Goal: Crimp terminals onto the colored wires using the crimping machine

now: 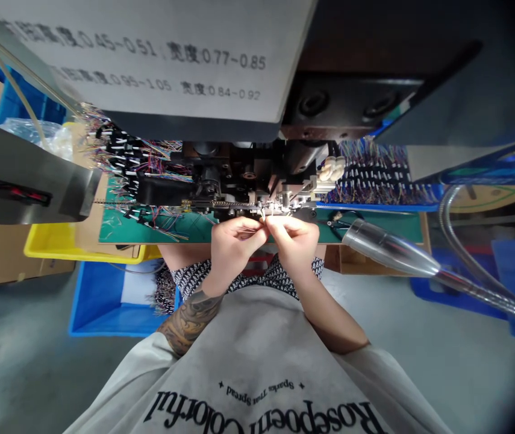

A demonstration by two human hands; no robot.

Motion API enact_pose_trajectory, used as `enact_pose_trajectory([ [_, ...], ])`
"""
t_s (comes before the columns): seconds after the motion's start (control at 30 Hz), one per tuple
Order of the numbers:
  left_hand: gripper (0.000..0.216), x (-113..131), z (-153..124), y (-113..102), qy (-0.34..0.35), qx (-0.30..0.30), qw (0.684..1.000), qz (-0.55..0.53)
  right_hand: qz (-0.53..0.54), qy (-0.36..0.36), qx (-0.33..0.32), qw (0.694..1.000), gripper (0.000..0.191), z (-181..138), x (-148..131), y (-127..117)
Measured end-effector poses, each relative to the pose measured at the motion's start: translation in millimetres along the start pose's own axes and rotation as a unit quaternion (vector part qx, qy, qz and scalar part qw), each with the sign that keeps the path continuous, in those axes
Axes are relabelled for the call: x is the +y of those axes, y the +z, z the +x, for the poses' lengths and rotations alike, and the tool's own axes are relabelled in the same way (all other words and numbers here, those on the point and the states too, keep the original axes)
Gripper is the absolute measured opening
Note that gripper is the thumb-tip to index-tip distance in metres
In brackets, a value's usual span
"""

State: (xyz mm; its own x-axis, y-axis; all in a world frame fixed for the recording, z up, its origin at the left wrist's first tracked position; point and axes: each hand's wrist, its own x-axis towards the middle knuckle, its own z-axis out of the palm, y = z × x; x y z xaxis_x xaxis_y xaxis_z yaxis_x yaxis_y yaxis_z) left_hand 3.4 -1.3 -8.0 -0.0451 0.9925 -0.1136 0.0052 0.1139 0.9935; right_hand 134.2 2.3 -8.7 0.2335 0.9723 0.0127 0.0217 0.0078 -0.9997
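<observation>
At the machine (239,181) front, left hand (234,241) and right hand (294,238) both pinch thin wires (261,224); best kept taut, level, fingertips clear.

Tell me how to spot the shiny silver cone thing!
Start at the green mat under the dark machine. Right of the right hand, a shiny silver metal cone points inward. Only it sits on a bendy metal hose.

The green mat (374,228) carries the press machine (239,181). Loose coloured wires (149,220) lie left of the machine; 1 black-handled tool (343,222) lies right of it.
</observation>
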Motion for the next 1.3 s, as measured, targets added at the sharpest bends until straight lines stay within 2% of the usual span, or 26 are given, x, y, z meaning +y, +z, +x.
enact_pose_trajectory([
  [0.1, 0.016, 2.0, 0.0, 1.3, 0.008, 0.009, 1.0, 0.005, 0.001, 0.02, 0.008, 1.0, 0.026, 3.2, -2.2, 0.4],
  [0.3, 0.018, -1.8, 1.2, 0.9, 0.019, 0.012, 1.0, -0.003, 0.034, 0.064, 0.002, 0.997, 0.024, 6.4, -6.5, 2.9],
  [0.6, 0.018, 1.2, 0.0, -0.5, 0.002, 0.01, 1.0, 0.011, 0.01, 0.04, -0.018, 0.999, 0.032, 3.1, -1.1, 0.3],
  [0.77, 0.016, 3.9, -0.6, -1.3, 0.005, -0.005, 1.0, 0.021, -0.005, 0.032, -0.009, 0.999, 0.023, 0.8, -2.6, -0.1],
  [1.03, 0.015, 5.7, -1.1, -0.8, -0.002, -0.009, 1.0, 0.001, 0.028, 0.026, 0.016, 0.999, 0.027, 2.8, -0.1, 0.0],
  [1.3, 0.012, 6.6, -0.1, -0.9, -0.007, -0.007, 1.0, 0.006, -0.014, -0.007, 0.0, 1.0, 0.017, -2.9, -3.5, -1.5],
])
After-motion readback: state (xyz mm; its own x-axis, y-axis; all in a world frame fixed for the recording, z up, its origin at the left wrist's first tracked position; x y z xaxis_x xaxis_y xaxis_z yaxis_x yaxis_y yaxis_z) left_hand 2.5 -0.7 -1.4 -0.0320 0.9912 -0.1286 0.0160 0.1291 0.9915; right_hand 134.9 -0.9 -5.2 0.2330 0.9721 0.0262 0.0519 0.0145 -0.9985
